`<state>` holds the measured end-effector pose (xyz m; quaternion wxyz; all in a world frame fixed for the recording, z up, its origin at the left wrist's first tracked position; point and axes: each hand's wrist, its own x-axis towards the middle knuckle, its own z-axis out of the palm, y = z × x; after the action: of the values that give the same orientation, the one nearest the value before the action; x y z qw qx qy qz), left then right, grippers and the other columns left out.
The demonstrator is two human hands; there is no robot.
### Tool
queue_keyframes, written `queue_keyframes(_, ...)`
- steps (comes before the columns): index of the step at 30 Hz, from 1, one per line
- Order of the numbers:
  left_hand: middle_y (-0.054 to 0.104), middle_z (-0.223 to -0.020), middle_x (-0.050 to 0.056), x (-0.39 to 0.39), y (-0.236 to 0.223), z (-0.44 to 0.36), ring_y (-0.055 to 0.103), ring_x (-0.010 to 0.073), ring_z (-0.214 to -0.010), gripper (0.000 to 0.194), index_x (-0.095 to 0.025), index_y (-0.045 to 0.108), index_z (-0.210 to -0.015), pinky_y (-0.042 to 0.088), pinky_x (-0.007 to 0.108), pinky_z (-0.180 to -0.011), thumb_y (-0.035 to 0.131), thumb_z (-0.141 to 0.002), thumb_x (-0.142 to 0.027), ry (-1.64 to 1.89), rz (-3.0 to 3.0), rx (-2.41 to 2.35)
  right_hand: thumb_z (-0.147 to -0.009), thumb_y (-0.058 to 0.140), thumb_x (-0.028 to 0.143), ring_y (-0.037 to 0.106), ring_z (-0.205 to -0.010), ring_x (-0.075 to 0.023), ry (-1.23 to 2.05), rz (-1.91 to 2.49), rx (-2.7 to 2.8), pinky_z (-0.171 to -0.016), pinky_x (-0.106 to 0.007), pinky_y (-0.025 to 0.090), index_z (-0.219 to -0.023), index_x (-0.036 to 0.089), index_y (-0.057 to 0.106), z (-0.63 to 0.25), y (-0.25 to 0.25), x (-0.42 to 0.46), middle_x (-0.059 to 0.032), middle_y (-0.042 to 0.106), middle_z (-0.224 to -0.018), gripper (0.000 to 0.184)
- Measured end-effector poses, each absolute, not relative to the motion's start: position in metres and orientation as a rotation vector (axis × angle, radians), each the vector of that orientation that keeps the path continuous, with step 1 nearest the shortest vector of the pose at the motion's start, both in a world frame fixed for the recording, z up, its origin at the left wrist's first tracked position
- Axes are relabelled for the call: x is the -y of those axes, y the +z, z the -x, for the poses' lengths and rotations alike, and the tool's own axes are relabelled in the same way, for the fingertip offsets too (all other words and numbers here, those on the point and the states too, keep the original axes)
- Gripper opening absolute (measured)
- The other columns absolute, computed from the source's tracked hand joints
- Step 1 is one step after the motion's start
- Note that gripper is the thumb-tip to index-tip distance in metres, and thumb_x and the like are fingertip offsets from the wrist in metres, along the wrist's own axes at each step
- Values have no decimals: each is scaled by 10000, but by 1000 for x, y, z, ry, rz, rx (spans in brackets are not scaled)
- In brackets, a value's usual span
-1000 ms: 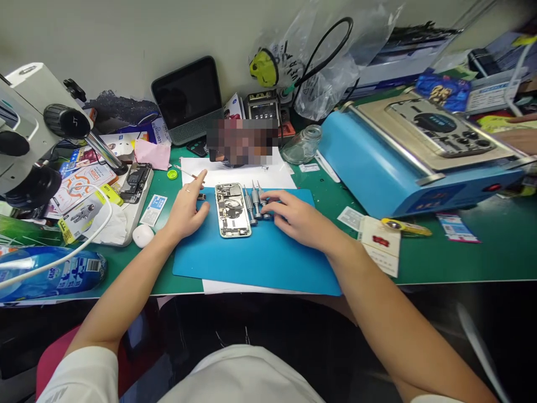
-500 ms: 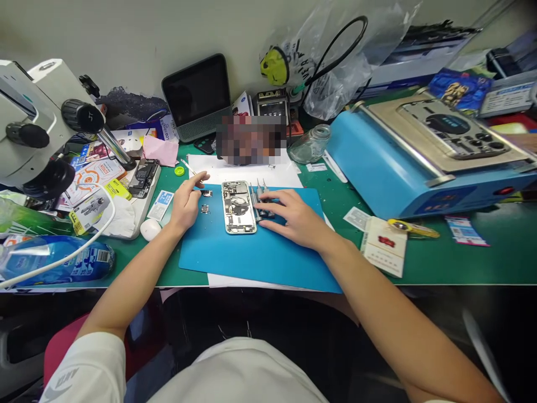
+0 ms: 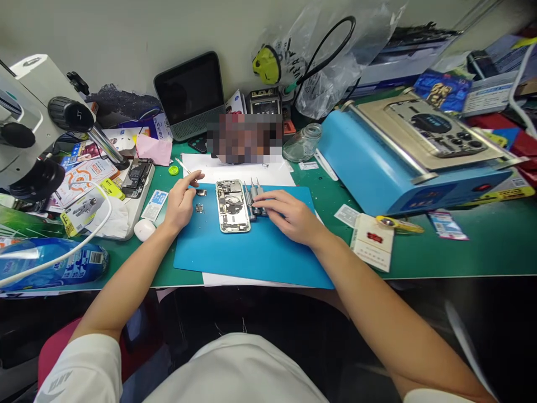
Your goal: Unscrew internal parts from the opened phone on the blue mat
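A phone with its insides bared (image 3: 234,206) lies on the blue mat (image 3: 251,252) between my hands. Left of it, my left hand (image 3: 181,202) rests at the mat's edge, index finger stretched out and the other fingers partly curled, with nothing visibly held. Two small phone parts, an upper one (image 3: 202,192) and a lower one (image 3: 199,208), lie by its fingers. Several grey screwdrivers (image 3: 253,195) stand in a row along the phone's right side. My right hand (image 3: 291,215) reaches over them, fingers spread and fingertips at their handles; it partly hides them.
A thin white stick (image 3: 182,164) lies beyond my left hand. A microscope (image 3: 46,117) and a blue bottle (image 3: 54,263) stand left. Right are a blue machine (image 3: 386,162) bearing a phone frame, a cigarette box (image 3: 372,243) and a glass jar (image 3: 302,143).
My left hand has drawn back slightly and its thumb has folded in, uncovering the small parts. My right hand has shifted slightly over the screwdrivers. The camera view swung slightly and returned.
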<state>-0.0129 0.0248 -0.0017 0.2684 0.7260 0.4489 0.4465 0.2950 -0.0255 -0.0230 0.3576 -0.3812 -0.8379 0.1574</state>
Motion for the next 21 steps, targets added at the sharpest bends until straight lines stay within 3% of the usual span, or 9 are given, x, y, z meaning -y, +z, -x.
queue_keyframes(4,730,-1313,101,-25,-3,13,658,238,-1096,517,-180,650,-1364,511,436,-1037,428,-899,-222,1205,-1951,-1211,-1034,469,182,698,-1168,-272,373,971,2136,-997,-506,607,-1152,241,731,-296,-23,26,-104,737,-1229,293)
queue_keyframes(11,733,-1310,98,-24,-1,12,653,237,-1077,512,-176,653,-1354,514,433,-1020,433,-894,-218,1200,-1954,-1215,-1011,615,307,606,-1283,-334,369,999,2346,-1043,-591,567,-1189,273,747,-294,-22,26,-117,663,-1363,225)
queue_keyframes(15,738,-1297,96,-24,-1,12,655,239,-1066,505,-183,660,-1342,514,434,-1014,435,-893,-225,1193,-1965,-1230,-1026,590,291,629,-1252,-316,360,947,2320,-1024,-572,581,-1124,267,761,-293,-24,25,-113,695,-1318,199)
queue_keyframes(21,731,-1313,103,-25,-2,14,651,237,-1067,516,-176,641,-1367,515,424,-996,433,-899,-236,1182,-1991,-1241,-1024,609,313,676,-1268,-283,483,884,2047,-1118,-567,542,-1137,291,709,-289,-18,27,-72,753,-1278,153)
